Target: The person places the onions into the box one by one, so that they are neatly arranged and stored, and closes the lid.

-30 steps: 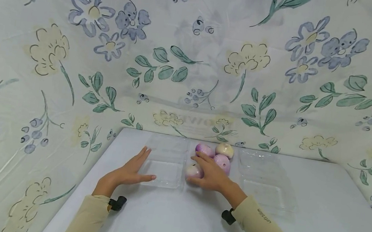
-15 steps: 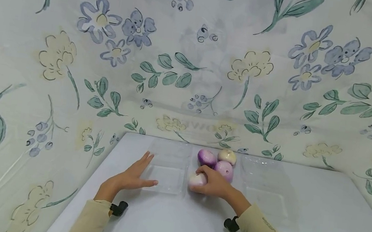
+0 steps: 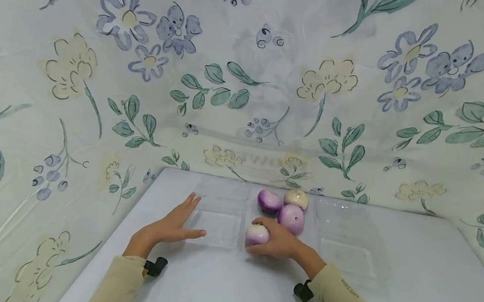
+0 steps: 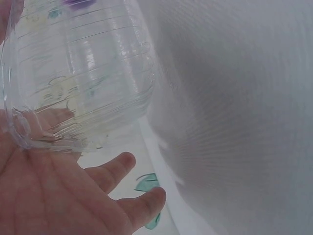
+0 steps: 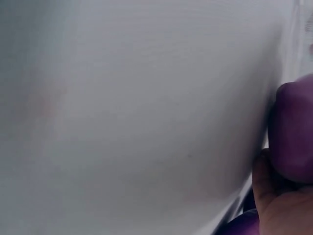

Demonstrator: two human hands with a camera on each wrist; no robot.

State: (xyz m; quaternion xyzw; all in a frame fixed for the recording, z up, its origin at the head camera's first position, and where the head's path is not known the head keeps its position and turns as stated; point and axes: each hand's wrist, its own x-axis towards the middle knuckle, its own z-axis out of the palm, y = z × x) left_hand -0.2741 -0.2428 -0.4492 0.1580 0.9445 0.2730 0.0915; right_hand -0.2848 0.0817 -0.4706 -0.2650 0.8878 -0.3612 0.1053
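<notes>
My right hand [image 3: 279, 239] grips a white-and-purple onion [image 3: 257, 235] from its right side, with the thumb at the near side and fingers over the top. The same onion [image 5: 296, 129] looks dark purple in the right wrist view, cut off by the frame edge. Just behind it sit a purple onion [image 3: 269, 201], a pale yellowish onion [image 3: 296, 200] and a pink-purple onion [image 3: 291, 220]. My left hand [image 3: 171, 223] spreads its straight fingers and thumb at the left end of a clear plastic clamshell container [image 3: 216, 224]; its palm [image 4: 63, 191] is close against the container wall.
A second clear plastic container [image 3: 346, 255] lies with its lid back, right of the onions. Both containers stand on a white table [image 3: 217, 287]. A floral sheet [image 3: 257, 93] hangs behind the table and along its left side.
My right hand has drawn back slightly from over the onions and closed round the nearest one, uncovering the others. My left hand stays beside the container. The head view has shifted slightly.
</notes>
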